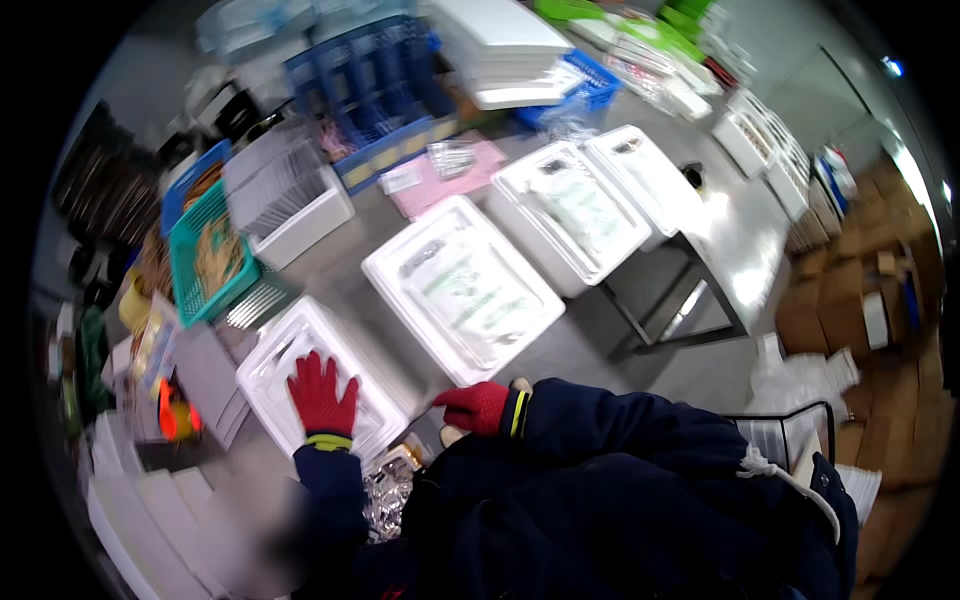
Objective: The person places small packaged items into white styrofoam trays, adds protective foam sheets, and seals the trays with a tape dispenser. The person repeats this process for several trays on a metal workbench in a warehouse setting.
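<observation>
Both my hands wear red gloves with dark blue sleeves. My left hand [322, 395] lies flat, fingers spread, on the plastic-covered contents of a white foam box [275, 360] at the near left of the grey table. My right hand [473, 406] is curled at that box's right corner, pinching the edge of the clear film. Whether it truly grips the film is hard to tell. Beyond it sits a second white foam box [400, 262] holding a clear bag with green print.
Two more white foam boxes [520, 185] [655, 170] lie further right. A teal basket [185, 270], a blue crate [365, 95], stacked white lids [500, 40] and a pink sheet [425, 190] crowd the back. Cardboard boxes [860, 300] stand at right.
</observation>
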### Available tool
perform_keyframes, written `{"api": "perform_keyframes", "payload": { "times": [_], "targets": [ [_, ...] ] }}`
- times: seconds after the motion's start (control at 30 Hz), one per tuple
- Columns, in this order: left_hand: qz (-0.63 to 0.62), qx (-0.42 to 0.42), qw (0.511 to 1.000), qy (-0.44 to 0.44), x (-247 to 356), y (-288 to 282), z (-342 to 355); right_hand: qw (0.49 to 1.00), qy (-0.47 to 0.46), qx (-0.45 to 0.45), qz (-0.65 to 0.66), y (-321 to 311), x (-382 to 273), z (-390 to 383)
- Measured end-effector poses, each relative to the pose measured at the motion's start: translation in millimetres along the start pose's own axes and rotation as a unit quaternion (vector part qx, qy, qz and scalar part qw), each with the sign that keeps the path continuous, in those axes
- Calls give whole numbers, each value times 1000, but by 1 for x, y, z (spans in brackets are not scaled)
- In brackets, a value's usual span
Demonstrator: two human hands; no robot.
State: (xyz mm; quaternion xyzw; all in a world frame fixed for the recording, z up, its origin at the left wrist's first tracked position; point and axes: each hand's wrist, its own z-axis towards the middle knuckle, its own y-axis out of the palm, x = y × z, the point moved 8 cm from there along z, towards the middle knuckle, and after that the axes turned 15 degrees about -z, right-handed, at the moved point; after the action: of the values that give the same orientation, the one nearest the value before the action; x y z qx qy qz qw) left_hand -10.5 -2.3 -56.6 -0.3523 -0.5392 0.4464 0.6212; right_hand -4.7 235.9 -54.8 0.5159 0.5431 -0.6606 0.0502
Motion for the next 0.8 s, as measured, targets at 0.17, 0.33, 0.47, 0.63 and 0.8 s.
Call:
{"api": "perform_keyframes", "payload": {
  "times": [0.17,0.33,0.47,0.63,0.8],
  "targets": [
    [18,-16,1000,4,-2,0,-5,956,138,251,61,-107,96,-117],
    [-112,130,985,20,60,6,57,893,249,348,144,-180,176,-199],
    [-319,80,943,56,238,49,119,848,239,469,58,-260,237,-235],
    [-314,5,939,140,383,124,192,820,201,522,-126,-380,306,-233],
    [-250,17,951,181,449,171,253,839,225,368,-331,-464,368,-146]
  ]
}}
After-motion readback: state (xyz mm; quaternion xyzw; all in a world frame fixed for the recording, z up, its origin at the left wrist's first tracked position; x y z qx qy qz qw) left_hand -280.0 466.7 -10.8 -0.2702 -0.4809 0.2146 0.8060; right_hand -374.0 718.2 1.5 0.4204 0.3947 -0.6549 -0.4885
